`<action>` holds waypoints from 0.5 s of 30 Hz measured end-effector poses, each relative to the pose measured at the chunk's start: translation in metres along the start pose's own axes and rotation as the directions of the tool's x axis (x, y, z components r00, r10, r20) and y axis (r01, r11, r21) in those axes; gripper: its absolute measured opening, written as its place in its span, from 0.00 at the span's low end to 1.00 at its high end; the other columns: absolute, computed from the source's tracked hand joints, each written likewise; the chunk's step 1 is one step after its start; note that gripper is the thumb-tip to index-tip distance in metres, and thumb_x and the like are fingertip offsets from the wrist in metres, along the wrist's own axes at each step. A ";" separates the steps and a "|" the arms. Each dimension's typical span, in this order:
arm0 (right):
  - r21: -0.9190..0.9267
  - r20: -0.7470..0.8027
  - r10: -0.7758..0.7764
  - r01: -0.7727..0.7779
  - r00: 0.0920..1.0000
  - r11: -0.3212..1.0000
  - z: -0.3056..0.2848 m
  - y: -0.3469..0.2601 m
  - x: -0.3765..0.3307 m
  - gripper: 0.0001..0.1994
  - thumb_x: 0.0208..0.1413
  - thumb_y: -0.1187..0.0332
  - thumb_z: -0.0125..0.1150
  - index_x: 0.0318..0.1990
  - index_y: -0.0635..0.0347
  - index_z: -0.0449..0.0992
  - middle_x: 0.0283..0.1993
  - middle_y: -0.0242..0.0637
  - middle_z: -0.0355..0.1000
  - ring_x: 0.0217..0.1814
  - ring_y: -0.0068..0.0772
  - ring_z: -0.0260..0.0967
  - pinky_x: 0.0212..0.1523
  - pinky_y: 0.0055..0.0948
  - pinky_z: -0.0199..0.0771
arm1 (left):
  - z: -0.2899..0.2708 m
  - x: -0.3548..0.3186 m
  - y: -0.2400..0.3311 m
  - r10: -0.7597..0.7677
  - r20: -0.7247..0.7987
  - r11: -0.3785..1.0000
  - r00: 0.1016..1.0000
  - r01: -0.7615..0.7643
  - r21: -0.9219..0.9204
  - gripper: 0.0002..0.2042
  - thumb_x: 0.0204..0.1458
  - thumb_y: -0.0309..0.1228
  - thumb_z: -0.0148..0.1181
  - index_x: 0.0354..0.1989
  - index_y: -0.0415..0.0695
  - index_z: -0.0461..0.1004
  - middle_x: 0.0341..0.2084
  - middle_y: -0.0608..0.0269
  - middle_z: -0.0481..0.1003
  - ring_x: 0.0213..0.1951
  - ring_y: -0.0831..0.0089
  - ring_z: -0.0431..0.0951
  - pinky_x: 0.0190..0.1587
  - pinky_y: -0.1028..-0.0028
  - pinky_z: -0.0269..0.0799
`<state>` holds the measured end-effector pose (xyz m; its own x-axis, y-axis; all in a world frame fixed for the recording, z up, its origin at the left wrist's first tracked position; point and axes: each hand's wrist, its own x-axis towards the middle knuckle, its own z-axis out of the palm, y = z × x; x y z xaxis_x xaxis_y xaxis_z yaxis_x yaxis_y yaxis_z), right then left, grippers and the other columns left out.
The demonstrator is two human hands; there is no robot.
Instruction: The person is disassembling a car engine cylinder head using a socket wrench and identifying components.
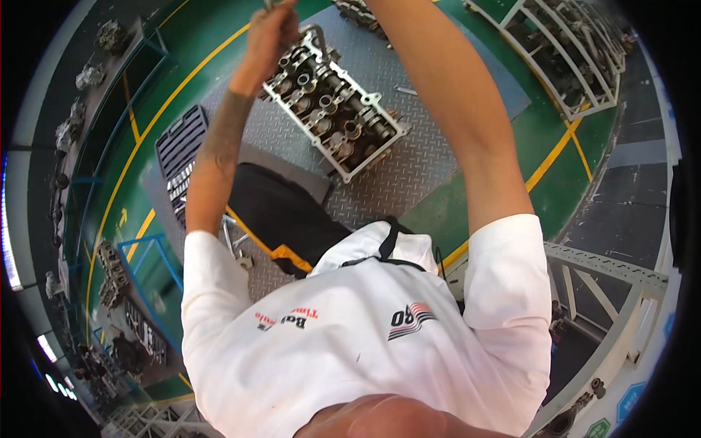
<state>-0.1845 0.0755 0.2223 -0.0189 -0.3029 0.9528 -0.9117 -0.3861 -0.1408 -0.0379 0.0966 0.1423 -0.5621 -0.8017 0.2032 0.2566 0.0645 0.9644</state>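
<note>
My left hand (274,36) is closed in a fist near the top edge, beside the far end of an engine cylinder head. The end of a grey metal bar (269,4) pokes out above the fist; the rest of it is hidden. A curved grey metal piece (318,35) stands just right of the hand, and I cannot tell if it joins the bar. The cylinder head (358,95) lies open side up, its round bores and shafts showing, on a grey tread-plate surface (277,135). My right arm reaches past the top edge, so that hand is out of sight.
A dark tool case (182,142) with sockets lies left of my left forearm. A small wrench (406,90) rests right of the cylinder head. Another metal engine part (358,13) sits at the top. White metal racks (562,66) stand far right, blue railings (98,153) far left.
</note>
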 end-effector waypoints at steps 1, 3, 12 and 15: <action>-0.012 0.013 -0.005 0.005 1.000 1.000 -0.003 0.001 -0.004 0.06 0.52 0.69 0.51 0.34 0.61 0.69 0.29 0.45 0.71 0.32 0.44 0.69 0.35 0.42 0.66 | 0.017 -0.005 -0.005 0.063 0.064 0.994 0.996 -0.068 0.086 0.15 0.59 0.38 0.55 0.22 0.45 0.67 0.15 0.72 0.63 0.20 0.80 0.61 0.26 0.78 0.54; -0.035 0.058 -0.002 0.004 0.998 0.999 -0.014 -0.004 -0.007 0.07 0.52 0.68 0.51 0.34 0.61 0.70 0.29 0.46 0.71 0.33 0.44 0.69 0.37 0.42 0.66 | 0.057 -0.010 -0.016 0.147 0.179 0.970 0.973 -0.177 0.167 0.12 0.58 0.38 0.57 0.28 0.43 0.71 0.21 0.70 0.68 0.25 0.79 0.65 0.30 0.77 0.60; -0.212 0.127 0.218 -0.188 0.968 0.959 -0.016 0.011 0.032 0.11 0.48 0.64 0.51 0.33 0.63 0.72 0.32 0.50 0.70 0.39 0.46 0.68 0.44 0.42 0.65 | 0.199 0.002 -0.081 0.286 0.309 0.805 0.907 -0.403 0.436 0.13 0.59 0.39 0.52 0.39 0.40 0.74 0.30 0.65 0.75 0.32 0.73 0.73 0.36 0.74 0.68; -0.175 0.264 0.299 -0.259 0.917 0.950 0.017 -0.003 0.045 0.12 0.47 0.63 0.51 0.33 0.64 0.72 0.33 0.51 0.69 0.41 0.46 0.68 0.47 0.43 0.64 | 0.190 -0.004 -0.086 0.292 0.290 0.795 0.911 -0.400 0.457 0.13 0.59 0.38 0.51 0.39 0.40 0.74 0.31 0.63 0.76 0.33 0.71 0.74 0.37 0.72 0.69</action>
<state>-0.1751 0.0479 0.2613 -0.1812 -0.6234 0.7606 -0.9330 -0.1354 -0.3333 -0.2073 0.2075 0.0904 -0.6653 -0.5395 0.5161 0.0696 0.6435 0.7623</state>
